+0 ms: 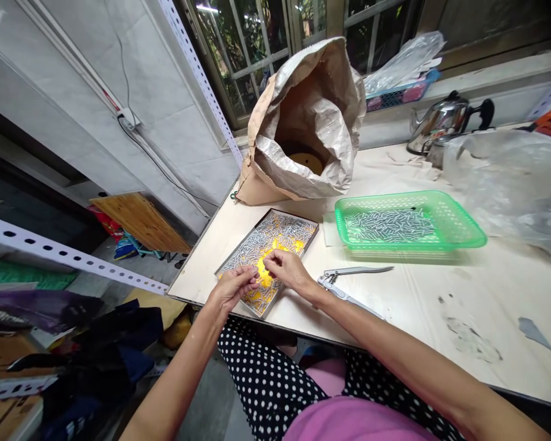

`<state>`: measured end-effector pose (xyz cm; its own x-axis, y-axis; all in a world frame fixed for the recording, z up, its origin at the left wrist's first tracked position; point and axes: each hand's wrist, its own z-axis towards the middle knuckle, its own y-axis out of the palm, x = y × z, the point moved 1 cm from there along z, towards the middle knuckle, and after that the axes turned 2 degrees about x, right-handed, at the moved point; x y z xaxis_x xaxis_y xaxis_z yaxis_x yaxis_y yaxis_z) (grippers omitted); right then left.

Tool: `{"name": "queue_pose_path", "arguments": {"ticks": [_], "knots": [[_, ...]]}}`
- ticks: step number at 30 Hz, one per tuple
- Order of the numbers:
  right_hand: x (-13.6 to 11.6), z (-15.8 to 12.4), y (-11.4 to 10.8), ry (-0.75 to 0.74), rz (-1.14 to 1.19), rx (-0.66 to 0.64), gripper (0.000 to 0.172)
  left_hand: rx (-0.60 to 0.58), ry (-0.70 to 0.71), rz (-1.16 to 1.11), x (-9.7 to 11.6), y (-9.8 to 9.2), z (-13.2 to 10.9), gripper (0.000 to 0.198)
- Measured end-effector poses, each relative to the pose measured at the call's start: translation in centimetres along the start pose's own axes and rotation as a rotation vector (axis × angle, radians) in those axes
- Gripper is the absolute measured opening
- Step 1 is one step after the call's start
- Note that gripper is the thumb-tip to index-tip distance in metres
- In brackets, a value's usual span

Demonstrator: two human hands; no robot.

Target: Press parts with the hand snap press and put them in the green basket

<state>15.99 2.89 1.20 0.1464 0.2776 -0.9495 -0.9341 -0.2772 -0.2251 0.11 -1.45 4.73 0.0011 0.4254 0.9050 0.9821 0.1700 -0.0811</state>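
A shallow metal tray (310, 224) with a yellow bottom lies at the table's near left corner, filled with several small silver metal pieces (257, 242). Both hands hover over its near end. My left hand (232, 285) has its fingers curled together in a pinch above the pieces. My right hand (286, 267) is also pinched, fingertips meeting those of the left. What the fingers hold is too small to make out.
A green plastic basket (463, 229) with more silver pieces sits to the right. Metal pliers (349, 278) lie beside my right wrist. A large open paper sack (305, 116) stands behind the tray. A kettle (441, 122) and clear plastic bag (509, 177) occupy the far right.
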Motion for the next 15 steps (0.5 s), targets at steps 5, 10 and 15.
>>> {"name": "queue_pose_path", "arguments": {"ticks": [5,10,15], "knots": [[-0.5,-2.1,-5.0,-0.219,-0.294,0.03,0.03,0.068,0.057,0.028,-0.4,1.6,-1.2,0.037],[1.0,-8.8,-11.0,-0.109,-0.691,0.02,0.02,-0.121,0.096,0.155,-1.9,6.7,-2.1,0.034],[4.0,-13.9,-13.1,0.027,-0.896,-0.058,0.015,-0.223,0.056,0.274,-3.3,10.7,-0.8,0.026]]}}
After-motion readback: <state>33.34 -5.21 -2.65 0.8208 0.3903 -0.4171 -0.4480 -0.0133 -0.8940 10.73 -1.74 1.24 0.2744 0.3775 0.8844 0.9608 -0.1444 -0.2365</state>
